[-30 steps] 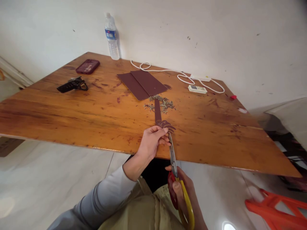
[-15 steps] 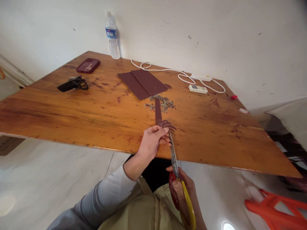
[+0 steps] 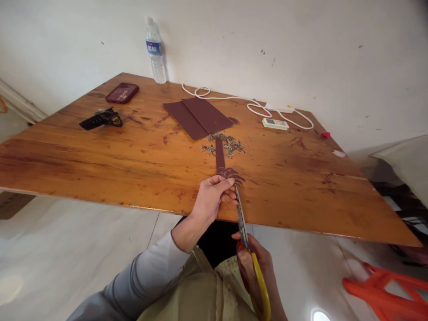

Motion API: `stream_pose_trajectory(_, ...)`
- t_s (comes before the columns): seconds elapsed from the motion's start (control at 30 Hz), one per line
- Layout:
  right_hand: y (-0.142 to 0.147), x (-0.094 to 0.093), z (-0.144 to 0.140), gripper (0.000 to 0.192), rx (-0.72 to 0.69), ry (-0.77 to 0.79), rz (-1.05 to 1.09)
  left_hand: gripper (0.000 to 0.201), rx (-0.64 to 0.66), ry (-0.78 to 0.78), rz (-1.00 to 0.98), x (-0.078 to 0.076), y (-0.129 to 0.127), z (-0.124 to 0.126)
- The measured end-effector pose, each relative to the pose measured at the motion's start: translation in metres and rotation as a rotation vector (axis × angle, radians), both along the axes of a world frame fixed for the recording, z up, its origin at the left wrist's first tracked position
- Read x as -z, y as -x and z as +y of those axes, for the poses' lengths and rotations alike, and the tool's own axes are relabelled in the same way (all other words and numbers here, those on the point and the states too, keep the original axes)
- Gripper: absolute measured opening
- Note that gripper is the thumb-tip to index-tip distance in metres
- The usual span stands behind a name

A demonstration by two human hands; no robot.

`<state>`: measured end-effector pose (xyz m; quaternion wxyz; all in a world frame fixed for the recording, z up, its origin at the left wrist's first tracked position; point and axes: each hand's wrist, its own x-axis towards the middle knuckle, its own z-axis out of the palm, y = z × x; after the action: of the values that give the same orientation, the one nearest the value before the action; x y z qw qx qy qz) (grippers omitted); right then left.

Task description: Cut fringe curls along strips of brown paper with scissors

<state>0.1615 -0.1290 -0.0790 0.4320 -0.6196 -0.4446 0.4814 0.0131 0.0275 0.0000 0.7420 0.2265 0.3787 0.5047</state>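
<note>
Near the front edge of the wooden table, my left hand (image 3: 214,194) pinches the near end of a dark maroon paper strip (image 3: 220,154). By my fingertips the strip is cut into thin curved slivers (image 3: 234,175). My right hand (image 3: 256,263) is closed round the red and yellow handles of a pair of scissors (image 3: 241,218). The blades point away from me, nearly closed, with their tips beside my left fingers. Small shredded clippings (image 3: 230,145) lie around the strip's far end. Two maroon sheets (image 3: 197,118) overlap just behind them.
The wooden table (image 3: 117,169) backs onto a wall. On it stand or lie a water bottle (image 3: 155,55), a maroon phone (image 3: 122,92), a black clip-like object (image 3: 100,119), a white cable (image 3: 227,96) and a white remote (image 3: 275,124). An orange stool (image 3: 377,290) is at lower right.
The scissors' handles have come slightly closer together in my right hand. My left hand keeps its pinch on the strip; the view has shifted a little.
</note>
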Motion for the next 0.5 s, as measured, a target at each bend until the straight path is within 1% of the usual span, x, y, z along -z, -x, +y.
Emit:
stream_pose_trajectory(0.07, 0.001, 0.001, 0.000, 0.054, -0.005, -0.006, -0.012, 0.040, -0.003, -0.003, -0.005, 0.001, 0.000, 0.000)
stream_pose_trajectory(0.17, 0.004, 0.007, 0.001, 0.066, -0.025, -0.014, 0.017, 0.040, -0.015, -0.013, -0.015, 0.004, -0.001, 0.000)
stream_pose_trajectory(0.27, 0.007, 0.013, 0.002, 0.076, -0.042, -0.050, 0.047, 0.044, -0.032, -0.027, -0.029, 0.006, -0.001, 0.000)
stream_pose_trajectory(0.33, 0.008, 0.013, 0.003, 0.075, -0.048, -0.057, 0.033, 0.047, -0.039, -0.033, -0.036, 0.007, -0.001, 0.000)
stream_pose_trajectory(0.5, 0.007, 0.005, 0.010, 0.066, -0.030, -0.018, -0.034, 0.049, -0.030, -0.035, -0.024, 0.007, 0.000, 0.000)
